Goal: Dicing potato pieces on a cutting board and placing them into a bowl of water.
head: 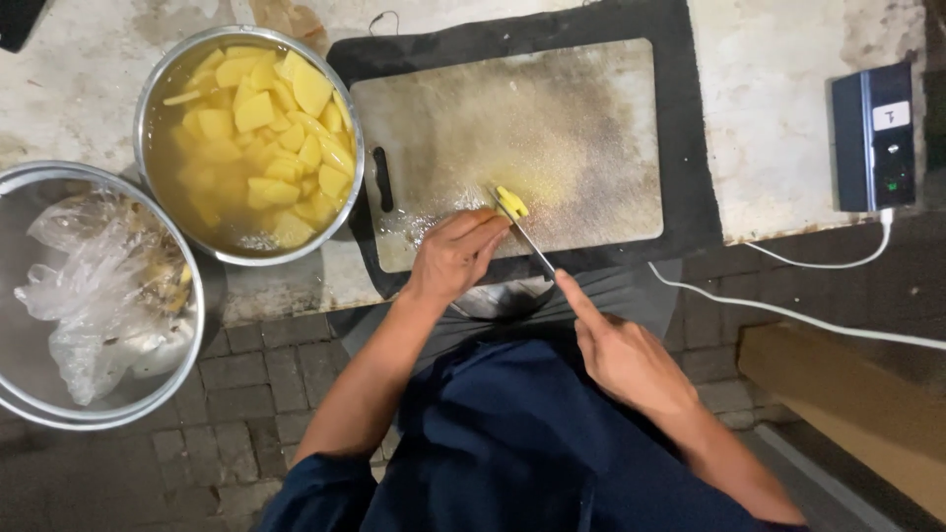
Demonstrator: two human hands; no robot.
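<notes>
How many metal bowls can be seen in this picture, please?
2. One metal bowl, left of the cutting board, holds yellow potato pieces in water. The other bowl, at the left edge and partly cut off, holds a crumpled plastic bag.

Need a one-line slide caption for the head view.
Left hand steadies a yellow potato piece on the cutting board; right hand holds the knife.

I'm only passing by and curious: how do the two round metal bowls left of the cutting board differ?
The round metal bowl nearer the board holds cloudy water and many yellow potato chunks; the round metal bowl at the left edge holds a crumpled clear plastic bag with peelings and no water. The first shows whole, the second is cut off by the frame. Both are shiny steel.
</notes>
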